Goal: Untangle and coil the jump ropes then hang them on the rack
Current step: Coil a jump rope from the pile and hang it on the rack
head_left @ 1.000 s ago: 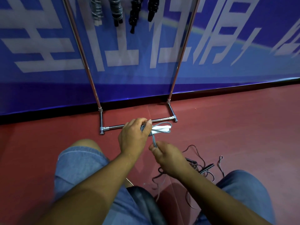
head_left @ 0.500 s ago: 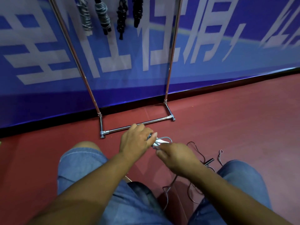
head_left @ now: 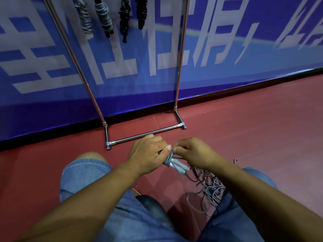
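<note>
We are clamping a grey rope [head_left: 175,164] in our left hand [head_left: 148,152] and pinching its wrap with our right hand [head_left: 193,151] near the rack [head_left: 145,135], where four coils [head_left: 103,19] are hanging, while a tangle [head_left: 212,188] is lying on the floor [head_left: 262,137].

Rack [head_left: 125,139] stands on floor [head_left: 262,137], banner [head_left: 227,41] behind it. Coiled ropes [head_left: 103,16] hang at rack's top, toward its left post. Left hand [head_left: 148,152] and right hand [head_left: 192,152] meet just before base bar, bundle [head_left: 174,164] gripped between them. Tangle [head_left: 211,187] on floor under right forearm.
</note>
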Tool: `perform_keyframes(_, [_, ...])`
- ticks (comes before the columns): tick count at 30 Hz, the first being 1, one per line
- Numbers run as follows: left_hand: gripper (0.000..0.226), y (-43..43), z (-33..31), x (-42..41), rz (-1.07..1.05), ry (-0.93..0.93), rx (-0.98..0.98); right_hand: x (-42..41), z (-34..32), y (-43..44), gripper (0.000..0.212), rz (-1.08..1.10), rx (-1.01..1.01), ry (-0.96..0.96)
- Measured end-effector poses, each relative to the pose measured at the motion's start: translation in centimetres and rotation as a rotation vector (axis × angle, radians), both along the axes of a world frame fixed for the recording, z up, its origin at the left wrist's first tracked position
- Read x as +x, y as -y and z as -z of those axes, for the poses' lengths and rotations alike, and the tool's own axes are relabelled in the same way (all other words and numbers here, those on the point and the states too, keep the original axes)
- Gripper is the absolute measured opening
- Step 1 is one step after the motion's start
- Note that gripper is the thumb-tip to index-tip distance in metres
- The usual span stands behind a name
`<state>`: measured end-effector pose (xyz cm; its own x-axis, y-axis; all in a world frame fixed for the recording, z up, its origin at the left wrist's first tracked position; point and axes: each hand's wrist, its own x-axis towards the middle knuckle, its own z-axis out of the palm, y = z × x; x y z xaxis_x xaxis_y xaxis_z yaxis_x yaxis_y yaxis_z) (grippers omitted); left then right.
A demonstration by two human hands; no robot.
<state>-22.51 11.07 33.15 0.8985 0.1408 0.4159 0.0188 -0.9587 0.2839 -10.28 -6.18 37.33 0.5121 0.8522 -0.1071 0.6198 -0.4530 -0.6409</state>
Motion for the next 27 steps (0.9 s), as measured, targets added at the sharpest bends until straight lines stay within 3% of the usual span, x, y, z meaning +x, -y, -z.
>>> perform_keyframes(6, [0.050, 0.2, 0.3, -0.9, 0.009, 0.056, -0.296, 0.3, 0.6, 0.2, 0.020, 0.033, 0.112, -0.296])
perform_keyframes(15, [0.030, 1.5, -0.1, -0.3, -0.095, 0.092, -0.850, -0.3, 1.1, 0.5, 0.028, 0.056, 0.251, -0.632])
perform_keyframes(18, [0.035, 2.1, -0.6, 0.2, -0.160, 0.163, -0.983, -1.0, 1.2, 0.3, 0.026, 0.096, 0.334, -0.695])
perform_keyframes(19, [0.038, 2.3, -0.6, 0.4, -0.189, 0.189, -1.004, -1.4, 1.3, 0.1, 0.033, 0.121, 0.360, -0.719])
perform_keyframes(22, [0.048, 2.8, -0.4, 1.0, -0.313, 0.268, -1.034, -2.9, 1.7, -1.1, 0.018, 0.288, 0.424, -0.882])
perform_keyframes(23, [0.050, 2.9, -0.3, 1.2, -0.375, 0.280, -1.024, -3.5, 1.8, -1.7, 0.022, 0.344, 0.435, -0.880])
perform_keyframes(27, [0.057, 2.9, 0.5, 1.0, -0.527, 0.197, -0.753, -5.4, 2.3, -2.8, 0.034, 0.410, 0.365, -0.598])
